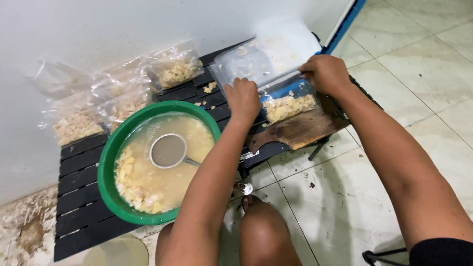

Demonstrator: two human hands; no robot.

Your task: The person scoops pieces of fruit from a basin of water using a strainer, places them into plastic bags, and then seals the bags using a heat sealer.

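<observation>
My left hand [242,100] and my right hand [325,74] grip the two sides of a clear plastic bag [288,106] holding pale yellow food pieces. The bag rests on a wooden cutting board [300,130] on a low black slatted table [79,197]. To the left stands a green basin [109,152] with cloudy liquid and more yellow pieces. A metal ladle [168,150] lies in it.
Several filled clear bags [175,71] lie against the white wall at the table's back. An empty clear bag [256,56] lies behind the one I hold. My knee [263,231] is below, over the pale tiled floor [345,197].
</observation>
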